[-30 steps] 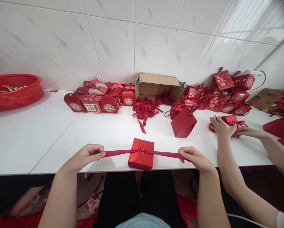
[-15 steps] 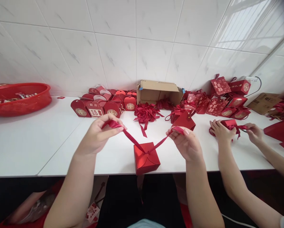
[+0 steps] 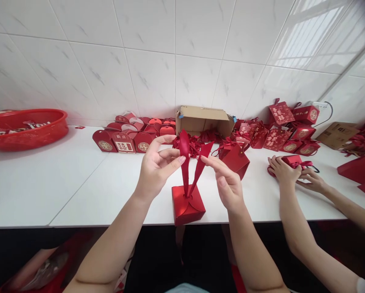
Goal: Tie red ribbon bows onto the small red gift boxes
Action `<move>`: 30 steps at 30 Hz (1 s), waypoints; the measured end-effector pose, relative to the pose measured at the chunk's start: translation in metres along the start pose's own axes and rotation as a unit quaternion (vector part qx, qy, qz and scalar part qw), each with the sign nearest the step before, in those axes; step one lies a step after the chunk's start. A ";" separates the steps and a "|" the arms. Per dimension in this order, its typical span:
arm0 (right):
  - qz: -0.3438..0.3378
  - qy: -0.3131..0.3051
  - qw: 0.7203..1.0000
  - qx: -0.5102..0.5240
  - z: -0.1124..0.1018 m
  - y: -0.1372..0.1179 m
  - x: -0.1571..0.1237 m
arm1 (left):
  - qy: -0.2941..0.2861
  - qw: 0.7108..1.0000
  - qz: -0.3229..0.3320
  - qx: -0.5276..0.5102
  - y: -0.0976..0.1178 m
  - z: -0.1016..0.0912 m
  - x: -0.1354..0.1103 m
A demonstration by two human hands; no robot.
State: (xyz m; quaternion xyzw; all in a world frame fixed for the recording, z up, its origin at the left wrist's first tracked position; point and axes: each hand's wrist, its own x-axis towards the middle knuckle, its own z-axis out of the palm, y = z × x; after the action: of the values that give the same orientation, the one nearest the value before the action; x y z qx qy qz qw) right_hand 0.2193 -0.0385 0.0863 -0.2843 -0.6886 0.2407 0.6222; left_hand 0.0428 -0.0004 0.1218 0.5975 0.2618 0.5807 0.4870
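A small red gift box [image 3: 187, 211] with folded petal flaps sits at the table's front edge. Two ends of a red ribbon [image 3: 185, 173] rise from the knot at its top. My left hand [image 3: 158, 169] pinches the left ribbon end between thumb and fingers, and that end loops over above them. My right hand [image 3: 228, 179] has its fingers stretched toward the right ribbon end [image 3: 199, 167]; the fingertips touch it, while the thumb is apart.
Loose red ribbons [image 3: 193, 146] lie before an open cardboard box [image 3: 205, 112]. Red boxes [image 3: 124, 140] stand left, with more decorated boxes [image 3: 276, 138] right. A red plastic basin [image 3: 44, 136] is far left. At right, a co-worker's hands [image 3: 284, 171] hold another red box [image 3: 292, 160].
Both my hands have come inward over the box, bringing the ribbon ends from spread wide to nearly upright. My right thumb has come off its ribbon end. The co-worker's right hand has shifted left.
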 end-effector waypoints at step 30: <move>0.232 0.012 0.953 -0.196 -0.216 0.070 -0.020 | -0.113 0.918 -0.054 0.377 -0.086 -0.010 -0.076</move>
State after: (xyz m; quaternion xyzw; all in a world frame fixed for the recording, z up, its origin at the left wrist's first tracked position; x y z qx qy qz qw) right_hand 0.4414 -0.0061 0.0478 -0.5551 -0.6297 0.2356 0.4897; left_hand 0.0404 -0.0312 0.0109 0.7836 0.4364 0.3399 0.2828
